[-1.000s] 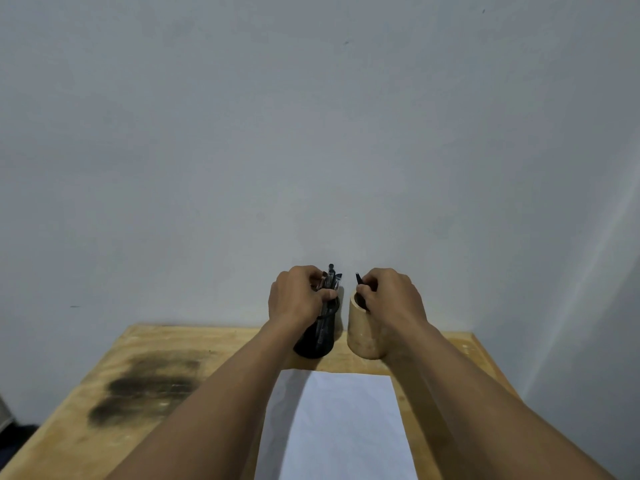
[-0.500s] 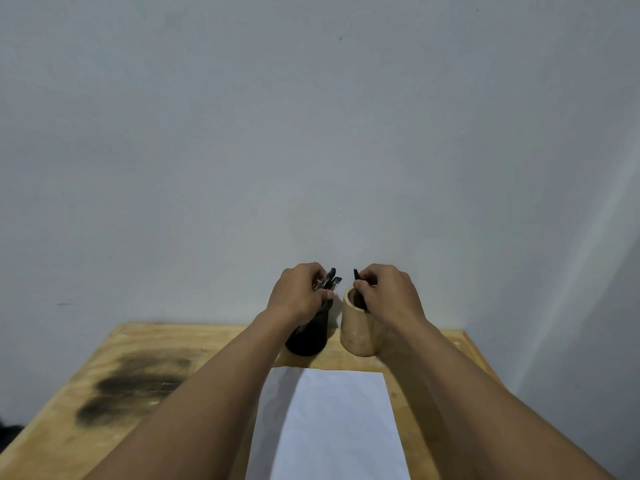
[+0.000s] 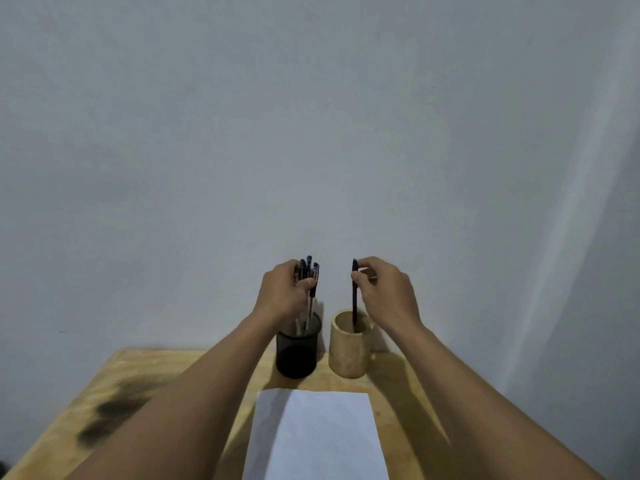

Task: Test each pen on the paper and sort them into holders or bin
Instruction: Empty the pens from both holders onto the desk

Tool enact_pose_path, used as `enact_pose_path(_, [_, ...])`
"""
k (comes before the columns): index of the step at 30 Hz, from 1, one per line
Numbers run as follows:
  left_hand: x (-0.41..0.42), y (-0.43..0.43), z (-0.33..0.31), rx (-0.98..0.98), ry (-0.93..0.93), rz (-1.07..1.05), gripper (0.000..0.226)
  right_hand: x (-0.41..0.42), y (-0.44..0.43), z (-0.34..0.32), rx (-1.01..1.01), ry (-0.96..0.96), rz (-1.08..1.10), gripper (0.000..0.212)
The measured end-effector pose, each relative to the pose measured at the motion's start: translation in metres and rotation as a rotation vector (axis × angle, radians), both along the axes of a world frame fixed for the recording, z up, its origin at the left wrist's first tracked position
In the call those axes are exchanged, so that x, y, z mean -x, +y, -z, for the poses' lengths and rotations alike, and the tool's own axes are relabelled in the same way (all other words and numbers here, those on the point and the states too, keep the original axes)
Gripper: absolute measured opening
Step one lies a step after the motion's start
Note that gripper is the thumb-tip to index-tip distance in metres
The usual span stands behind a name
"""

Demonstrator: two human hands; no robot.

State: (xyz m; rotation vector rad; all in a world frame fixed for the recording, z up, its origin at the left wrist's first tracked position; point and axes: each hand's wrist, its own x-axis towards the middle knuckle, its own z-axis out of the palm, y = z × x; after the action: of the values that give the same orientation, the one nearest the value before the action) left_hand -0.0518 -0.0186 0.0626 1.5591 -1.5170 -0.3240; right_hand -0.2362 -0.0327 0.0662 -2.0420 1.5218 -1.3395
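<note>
A pale wooden table with a dark smudge toward its left edge stands against a bare grey-white wall, with a white sheet of paper lying at the middle of its near side. At the far edge a black mesh holder and a wooden holder stand just beside each other. The left hand is closed around a bundle of dark pens standing upright with lower ends in the mesh holder, while the right hand pinches a slim black pen near its top, held vertical, its lower end inside the wooden holder's mouth.
</note>
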Motion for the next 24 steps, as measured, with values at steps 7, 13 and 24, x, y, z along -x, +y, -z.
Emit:
enact_pose_path(7, [-0.035,0.038,-0.064,0.041,0.16,0.016,0.012,-0.025,0.042,-0.042,0.067,-0.063,-0.082,0.022])
enact_pose_path(13, [-0.095,0.09,-0.07,-0.139,0.182,0.015,0.015,-0.072,0.087,-0.045,-0.012,-0.098,-0.208,0.02])
enact_pose_path(24, [-0.18,0.154,0.003,-0.559,0.207,-0.022,0.008,-0.17,0.137,0.046,-0.414,-0.067,-0.373,0.019])
